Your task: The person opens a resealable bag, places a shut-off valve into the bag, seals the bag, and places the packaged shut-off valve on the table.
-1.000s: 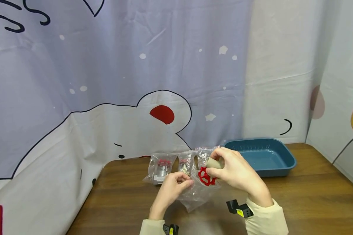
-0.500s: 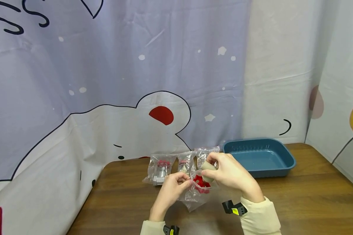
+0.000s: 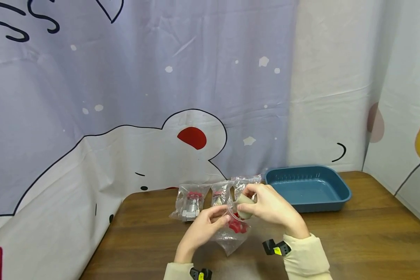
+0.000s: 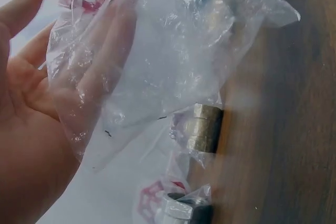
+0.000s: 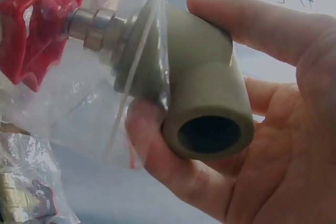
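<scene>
My right hand (image 3: 271,208) grips a beige plastic stop valve (image 5: 207,85) around its body. Its metal stem and red handwheel (image 5: 39,32) point into a clear zip bag (image 3: 231,242), handwheel first. In the right wrist view the bag's mouth crosses the valve body, and an open pipe end stays outside. On the other side, my left hand (image 3: 203,227) holds the bag by its edge between thumb and fingers. Bag film covers part of the left palm in the left wrist view, with the red wheel blurred at the top.
Behind the hands lie a bagged silver valve (image 3: 191,206) with a red wheel, a bagged brass valve (image 4: 203,128) and another clear bag (image 3: 246,182), partly hidden. A blue tray (image 3: 323,206) stands at the back right of the wooden table (image 3: 381,233), before a printed curtain.
My right hand has moved left and slightly down, bringing the red handwheel from above the bag's mouth to inside it. The left hand has stayed nearly in place, holding the bag.
</scene>
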### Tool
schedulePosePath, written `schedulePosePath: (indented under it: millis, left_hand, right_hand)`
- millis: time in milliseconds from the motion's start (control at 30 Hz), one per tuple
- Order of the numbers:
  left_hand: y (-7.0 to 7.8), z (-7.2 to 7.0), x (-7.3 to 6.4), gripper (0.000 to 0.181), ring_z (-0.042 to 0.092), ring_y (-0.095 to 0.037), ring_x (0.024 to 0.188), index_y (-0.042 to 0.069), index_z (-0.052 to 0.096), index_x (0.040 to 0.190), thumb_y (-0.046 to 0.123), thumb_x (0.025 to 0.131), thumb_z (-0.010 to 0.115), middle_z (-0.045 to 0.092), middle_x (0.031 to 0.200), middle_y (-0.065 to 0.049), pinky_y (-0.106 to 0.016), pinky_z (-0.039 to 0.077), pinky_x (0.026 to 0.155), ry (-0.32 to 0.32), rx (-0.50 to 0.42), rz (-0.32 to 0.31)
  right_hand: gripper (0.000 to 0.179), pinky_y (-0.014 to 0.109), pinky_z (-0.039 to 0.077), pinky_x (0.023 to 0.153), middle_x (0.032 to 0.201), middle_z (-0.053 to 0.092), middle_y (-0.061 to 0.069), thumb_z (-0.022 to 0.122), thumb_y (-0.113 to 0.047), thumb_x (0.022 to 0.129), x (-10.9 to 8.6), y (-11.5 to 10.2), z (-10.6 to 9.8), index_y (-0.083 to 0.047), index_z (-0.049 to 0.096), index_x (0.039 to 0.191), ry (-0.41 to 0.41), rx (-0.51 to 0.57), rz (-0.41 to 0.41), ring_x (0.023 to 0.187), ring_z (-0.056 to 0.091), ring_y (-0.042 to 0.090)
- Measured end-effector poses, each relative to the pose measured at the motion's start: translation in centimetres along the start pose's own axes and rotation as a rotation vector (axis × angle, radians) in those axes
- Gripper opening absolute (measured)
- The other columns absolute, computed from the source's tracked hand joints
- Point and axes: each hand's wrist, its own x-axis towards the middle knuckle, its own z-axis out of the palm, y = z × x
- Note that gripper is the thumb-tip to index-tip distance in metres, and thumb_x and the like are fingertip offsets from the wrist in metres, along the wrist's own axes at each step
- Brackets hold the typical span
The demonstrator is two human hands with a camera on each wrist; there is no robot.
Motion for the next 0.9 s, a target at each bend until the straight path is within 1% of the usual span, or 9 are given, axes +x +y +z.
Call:
schedulePosePath:
  millis: [67,133,233,400,533,600,700,767,900]
  left_hand:
    - [-0.1,0.1,0.1,0.048,0.065,-0.02,0.106,0.001,0.052,0.137,0.025,0.097,0.063,0.062,0.125,-0.016,-0.028,0.051,0.087,-0.017,-0.039,-0.001]
    - [-0.1,0.3,0.2,0.048,0.064,-0.019,0.108,0.002,0.052,0.137,0.024,0.096,0.064,0.063,0.125,-0.015,-0.028,0.051,0.087,-0.013,-0.045,0.014]
    - [-0.1,0.5,0.3,0.044,0.065,-0.017,0.104,0.003,0.055,0.135,0.021,0.096,0.065,0.066,0.12,-0.013,-0.028,0.052,0.086,0.017,-0.026,0.044]
    - [0.2,0.7,0.4,0.04,0.063,-0.014,0.101,0.004,0.058,0.132,0.02,0.096,0.065,0.067,0.116,-0.008,-0.027,0.051,0.085,0.064,0.025,0.086]
    - [0.5,0.7,0.5,0.038,0.063,-0.013,0.1,0.004,0.06,0.13,0.02,0.096,0.065,0.067,0.116,-0.008,-0.028,0.051,0.085,0.095,0.046,0.117]
    - [0.6,0.7,0.6,0.036,0.064,-0.012,0.099,0.004,0.061,0.129,0.018,0.096,0.064,0.068,0.115,-0.008,-0.028,0.051,0.084,0.109,0.044,0.121]
    - [0.9,0.8,0.6,0.035,0.064,-0.009,0.092,0.003,0.061,0.129,0.014,0.096,0.063,0.07,0.109,-0.008,-0.025,0.052,0.079,0.124,0.037,0.11]
    - [1.0,1.0,0.7,0.033,0.065,-0.009,0.088,0.0,0.06,0.128,0.011,0.097,0.062,0.071,0.106,-0.011,-0.025,0.052,0.075,0.124,0.01,0.1]
    - [1.2,1.3,0.9,0.031,0.067,-0.016,0.094,-0.006,0.059,0.125,0.008,0.098,0.06,0.069,0.109,-0.018,-0.026,0.053,0.078,0.135,-0.043,0.085]
  right_hand:
    - [0.016,0.029,0.047,0.056,0.076,0.062,-0.01,0.079,-0.025,0.081,0.1,0.0,0.2,-0.019,0.065,0.087,-0.001,-0.008,-0.012,0.066,0.058,0.012]
    - [0.017,0.028,0.047,0.057,0.077,0.062,-0.01,0.079,-0.025,0.081,0.3,0.1,0.6,-0.019,0.065,0.088,-0.01,-0.01,-0.028,0.066,0.058,0.011]
    - [0.018,0.028,0.047,0.056,0.075,0.062,-0.009,0.078,-0.025,0.081,0.5,0.1,1.0,-0.018,0.065,0.089,-0.028,-0.009,-0.055,0.064,0.056,0.009]
    - [0.019,0.029,0.047,0.052,0.072,0.061,-0.007,0.078,-0.027,0.082,0.8,0.2,1.5,-0.017,0.064,0.089,-0.054,0.021,-0.068,0.061,0.057,0.01]
    - [0.018,0.029,0.049,0.054,0.076,0.064,-0.007,0.077,-0.03,0.085,1.0,0.4,1.7,-0.017,0.066,0.091,-0.071,0.067,-0.083,0.066,0.061,0.011]
    - [0.018,0.029,0.05,0.056,0.078,0.065,-0.007,0.075,-0.032,0.087,1.1,0.5,1.7,-0.017,0.067,0.093,-0.082,0.087,-0.088,0.068,0.062,0.012]
    - [0.017,0.029,0.051,0.058,0.081,0.065,-0.008,0.072,-0.032,0.09,1.1,0.6,1.7,-0.017,0.067,0.094,-0.108,0.1,-0.097,0.071,0.064,0.012]
    - [0.015,0.029,0.051,0.061,0.082,0.065,-0.008,0.069,-0.032,0.092,1.2,0.8,1.7,-0.017,0.068,0.094,-0.121,0.097,-0.105,0.074,0.064,0.013]
    - [0.012,0.029,0.05,0.066,0.085,0.066,-0.01,0.064,-0.028,0.096,1.4,1.0,1.7,-0.017,0.071,0.096,-0.133,0.072,-0.13,0.078,0.063,0.012]
